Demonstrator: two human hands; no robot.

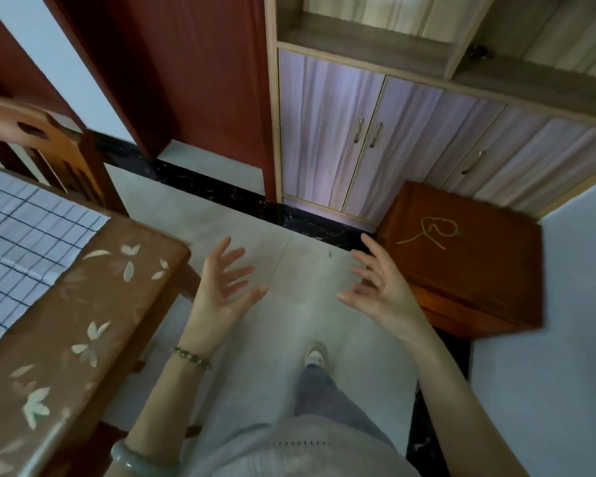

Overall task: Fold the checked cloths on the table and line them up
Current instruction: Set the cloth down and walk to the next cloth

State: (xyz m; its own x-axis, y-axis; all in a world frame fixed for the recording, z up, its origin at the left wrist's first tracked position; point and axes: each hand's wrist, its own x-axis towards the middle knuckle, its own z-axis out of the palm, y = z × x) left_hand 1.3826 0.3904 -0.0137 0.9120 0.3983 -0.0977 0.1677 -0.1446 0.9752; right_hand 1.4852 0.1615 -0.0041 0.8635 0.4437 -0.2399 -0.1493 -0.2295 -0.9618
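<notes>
Cloth (21, 235) white, dark checks; table (93, 304) brown, pale leaf print; cabinet (468, 263) reddish-brown.

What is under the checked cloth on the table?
The checked cloth lies on a brown table cover printed with pale leaves. Whether anything else lies beneath cannot be seen: the cloth hides it.

Viewpoint: head-worn, above the left hand (224, 287) and right hand (382, 290).
Direction: forward, steeply down at the floor (307, 266).
Nearness: hands close below.
</notes>
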